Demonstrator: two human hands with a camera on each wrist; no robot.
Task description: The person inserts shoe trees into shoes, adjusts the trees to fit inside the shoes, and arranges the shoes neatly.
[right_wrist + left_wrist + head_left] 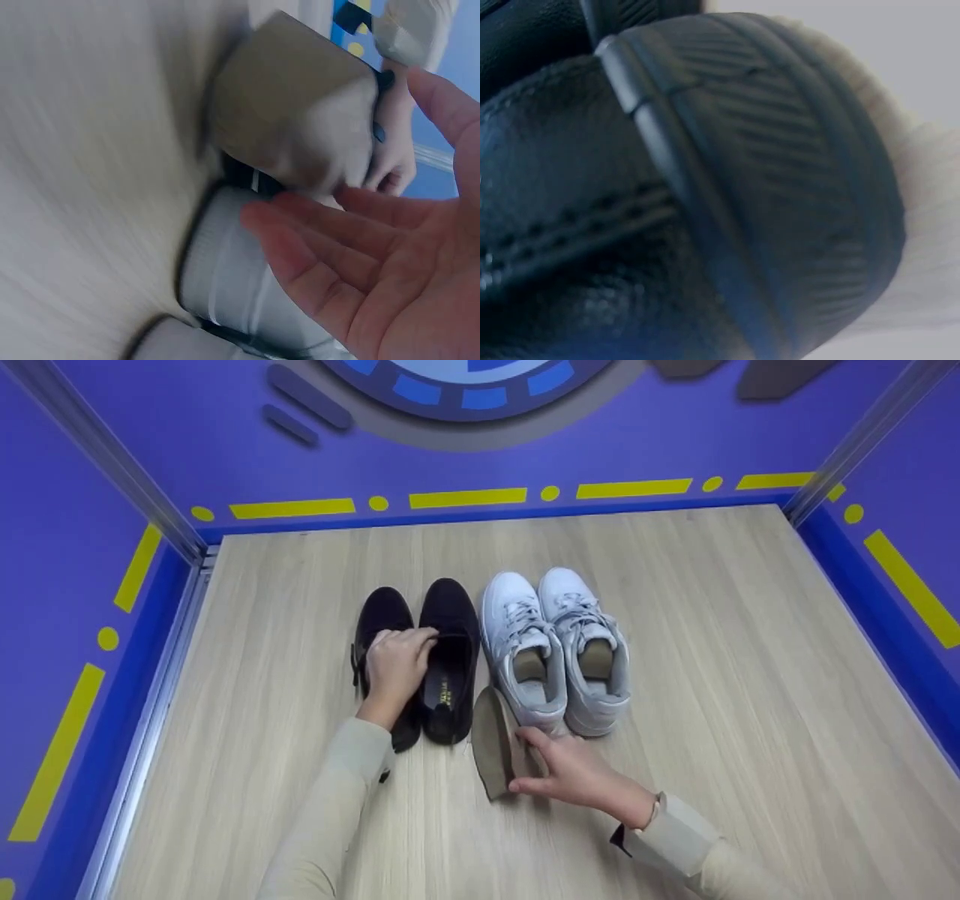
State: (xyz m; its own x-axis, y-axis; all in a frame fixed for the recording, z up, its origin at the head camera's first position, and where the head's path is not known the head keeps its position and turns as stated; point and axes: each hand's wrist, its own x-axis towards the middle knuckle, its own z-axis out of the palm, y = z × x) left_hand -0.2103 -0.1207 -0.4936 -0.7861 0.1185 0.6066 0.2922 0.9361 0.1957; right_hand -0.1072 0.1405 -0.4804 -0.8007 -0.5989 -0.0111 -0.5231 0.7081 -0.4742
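A pair of black shoes stands at centre left; my left hand (397,664) reaches over the left black shoe (384,611). Its fingertips pinch the upper edge of the right black shoe (448,607) at the opening. A black heel (772,172) fills the left wrist view. My right hand (574,765) has its thumb and fingers spread beside a brown curved insert (491,746), which stands tilted behind the white sneakers. In the right wrist view the fingers are extended close to the insert (277,97); whether they touch is unclear.
Beside the black shoes are a left white sneaker (514,604) and a right white sneaker (574,592), each with a brown piece inside. All stand on a wood-grain board (285,577). Blue panels (465,465) with yellow marks enclose the back and sides.
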